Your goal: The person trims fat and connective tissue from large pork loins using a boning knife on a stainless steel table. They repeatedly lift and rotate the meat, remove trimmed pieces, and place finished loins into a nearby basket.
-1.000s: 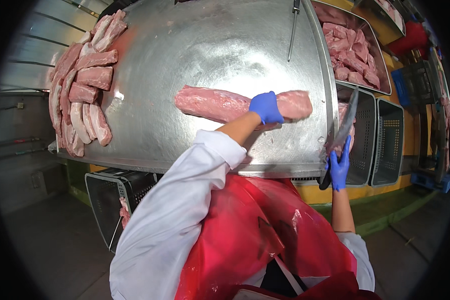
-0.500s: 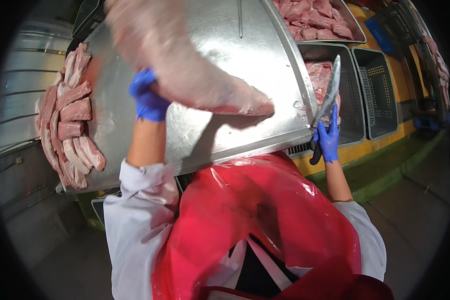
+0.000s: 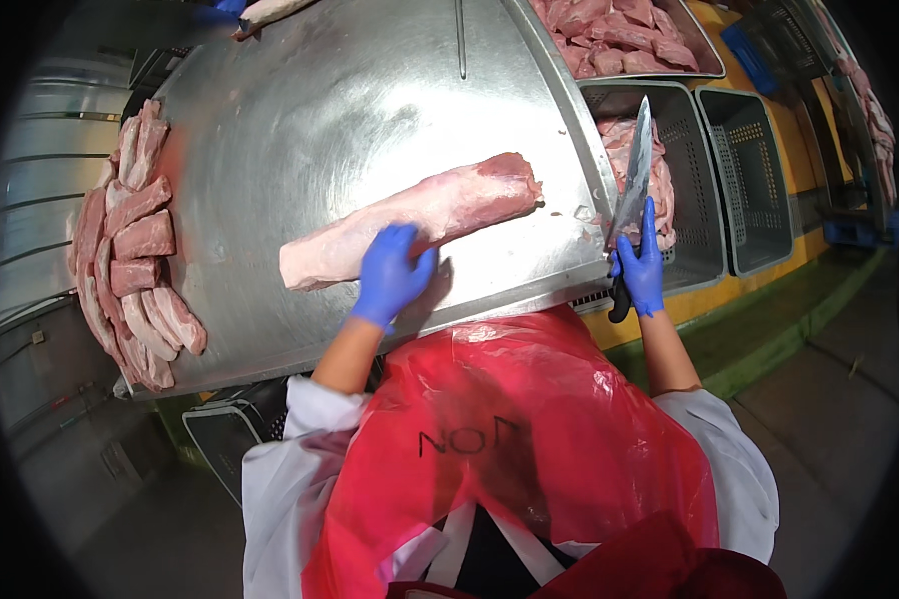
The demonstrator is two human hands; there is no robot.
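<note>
A long pale-pink pork loin (image 3: 449,205) lies slantwise on the metal table (image 3: 299,120), its darker red end toward the right. My left hand (image 3: 391,275), in a blue glove, rests on the loin's near side with the thumb apart from the fingers. Over the table's right edge, my gloved right hand (image 3: 641,275) is closed round the black handle of a knife (image 3: 637,165), with one finger stretched out. The long blade points away from me, upright in the view and clear of the loin.
Several cut meat strips (image 3: 130,245) are piled at the table's left edge. To the right stand a grey crate (image 3: 704,185) with meat in it and another grey crate (image 3: 759,215). A metal tray (image 3: 714,50) of meat pieces is behind them. A blue-gloved hand shows at the far left.
The loin, raised and blurred before, now lies flat on the table. My left hand has moved right and nearer, onto its side. The knife stays in my right hand.
</note>
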